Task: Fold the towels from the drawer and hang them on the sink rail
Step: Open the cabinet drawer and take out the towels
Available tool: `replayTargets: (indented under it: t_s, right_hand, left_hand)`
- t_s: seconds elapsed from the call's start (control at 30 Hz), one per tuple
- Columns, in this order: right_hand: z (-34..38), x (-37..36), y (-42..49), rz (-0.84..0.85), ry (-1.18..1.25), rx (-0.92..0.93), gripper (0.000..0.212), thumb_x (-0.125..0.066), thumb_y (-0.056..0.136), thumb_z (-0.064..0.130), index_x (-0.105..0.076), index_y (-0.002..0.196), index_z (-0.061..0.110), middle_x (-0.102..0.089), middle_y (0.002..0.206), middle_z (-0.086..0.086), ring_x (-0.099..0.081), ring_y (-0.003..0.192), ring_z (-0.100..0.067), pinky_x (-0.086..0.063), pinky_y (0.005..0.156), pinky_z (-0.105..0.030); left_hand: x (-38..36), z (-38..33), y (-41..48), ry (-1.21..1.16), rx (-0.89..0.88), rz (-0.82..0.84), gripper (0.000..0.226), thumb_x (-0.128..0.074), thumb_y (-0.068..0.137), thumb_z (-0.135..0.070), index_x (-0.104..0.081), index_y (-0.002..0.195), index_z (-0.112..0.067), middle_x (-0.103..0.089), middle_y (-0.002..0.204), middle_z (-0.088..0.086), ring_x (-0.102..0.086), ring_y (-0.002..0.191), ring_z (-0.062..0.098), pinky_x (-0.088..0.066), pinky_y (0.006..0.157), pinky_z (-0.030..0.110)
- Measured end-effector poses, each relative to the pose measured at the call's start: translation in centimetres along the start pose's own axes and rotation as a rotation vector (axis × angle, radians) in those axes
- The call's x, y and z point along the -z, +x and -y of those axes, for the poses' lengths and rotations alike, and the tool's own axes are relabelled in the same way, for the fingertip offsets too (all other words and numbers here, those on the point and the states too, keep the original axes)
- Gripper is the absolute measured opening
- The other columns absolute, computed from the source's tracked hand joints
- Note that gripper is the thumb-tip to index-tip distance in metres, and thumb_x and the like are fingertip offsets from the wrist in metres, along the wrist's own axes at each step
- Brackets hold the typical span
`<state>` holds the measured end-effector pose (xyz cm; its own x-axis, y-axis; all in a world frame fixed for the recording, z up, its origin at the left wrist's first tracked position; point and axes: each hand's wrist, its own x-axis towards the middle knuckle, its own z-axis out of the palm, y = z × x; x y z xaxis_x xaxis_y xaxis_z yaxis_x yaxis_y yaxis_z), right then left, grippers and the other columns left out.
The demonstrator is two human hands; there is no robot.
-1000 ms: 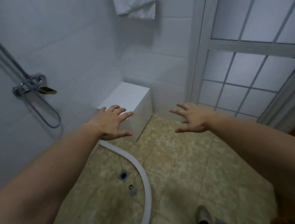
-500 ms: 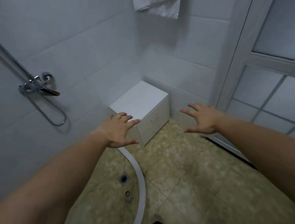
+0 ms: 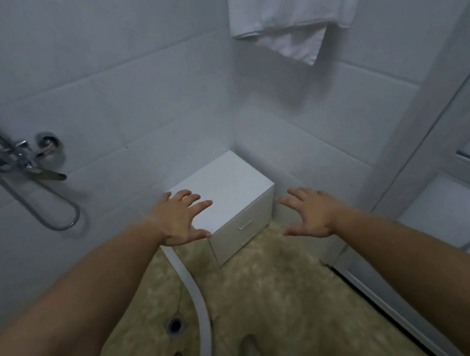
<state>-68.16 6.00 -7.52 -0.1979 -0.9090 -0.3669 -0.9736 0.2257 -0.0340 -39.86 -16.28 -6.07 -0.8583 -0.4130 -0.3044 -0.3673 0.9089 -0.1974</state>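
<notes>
A small white drawer cabinet (image 3: 231, 191) stands on the floor in the corner of the tiled room. Its front shows a closed drawer with a small handle (image 3: 244, 223). My left hand (image 3: 180, 218) hovers with spread fingers in front of the cabinet's left top corner and holds nothing. To the right of the cabinet my right hand (image 3: 310, 211) is stretched out, fingers spread and empty. A white towel (image 3: 296, 4) hangs high on the wall above the cabinet. No sink or rail is in view.
A chrome shower mixer (image 3: 25, 160) with a looped hose is fixed to the left wall. A curved white shower threshold (image 3: 197, 305) crosses the beige floor, with a drain (image 3: 174, 324) beside it. A frosted glass door (image 3: 462, 181) closes the right side. My foot (image 3: 250, 351) is below.
The view has come closer to the cabinet and turned right. Both hands stay outstretched and empty, now nearer the cabinet's top and right side.
</notes>
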Motion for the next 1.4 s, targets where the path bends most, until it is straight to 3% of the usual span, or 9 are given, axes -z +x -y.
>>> replayTargets:
  t_s: [0.23,0.63,0.87,1.2,1.4]
  right_hand:
    - [-4.4,2.0,11.4,0.001,0.01,0.091,0.094,-0.036,0.08,0.086,-0.003,0.156,0.041,-0.011,0.167,-0.004,-0.016,0.152,-0.025,-0.022,0.119,-0.051]
    - [-11.6,-2.4,29.4,0.15,-0.053,0.265,0.092,-0.039,0.083,0.082,-0.001,0.157,0.04,-0.006,0.168,-0.002,-0.01,0.153,-0.027,-0.02,0.12,-0.052]
    - [-14.2,-10.2,36.6,0.182,-0.02,0.222,0.095,-0.038,0.08,0.083,-0.006,0.157,0.038,-0.01,0.167,-0.004,-0.013,0.152,-0.028,-0.021,0.118,-0.058]
    - [-13.0,-26.1,45.6,0.226,-0.018,0.256,0.093,-0.043,0.081,0.08,-0.014,0.157,0.035,-0.017,0.165,-0.004,-0.016,0.151,-0.027,-0.024,0.119,-0.051]
    - [-10.8,-34.2,50.8,0.227,-0.059,0.379,0.09,-0.04,0.085,0.078,-0.012,0.157,0.032,-0.016,0.166,-0.004,-0.016,0.152,-0.025,-0.018,0.121,-0.05]
  left_hand:
    - [0.1,2.9,8.4,-0.054,0.008,0.048,0.091,-0.018,0.078,-0.087,-0.006,0.154,-0.038,-0.018,0.162,0.002,-0.01,0.149,0.024,-0.013,0.118,0.054]
    - [-5.9,2.6,19.6,-0.162,0.253,0.149,0.091,-0.016,0.078,-0.088,0.0,0.153,-0.04,-0.015,0.163,0.001,-0.007,0.149,0.025,-0.01,0.119,0.052]
    - [-12.0,2.5,27.8,-0.174,0.231,0.109,0.091,-0.013,0.079,-0.087,-0.001,0.154,-0.038,-0.013,0.163,0.002,-0.005,0.15,0.024,-0.009,0.12,0.05]
    - [-27.9,2.7,39.3,-0.167,0.215,0.026,0.089,-0.007,0.08,-0.085,-0.003,0.154,-0.035,-0.003,0.164,0.004,0.006,0.15,0.025,-0.002,0.12,0.054]
    - [-37.6,3.9,45.5,-0.126,0.235,0.002,0.088,-0.001,0.082,-0.082,0.0,0.154,-0.034,0.003,0.164,0.004,0.013,0.15,0.025,0.0,0.119,0.057]
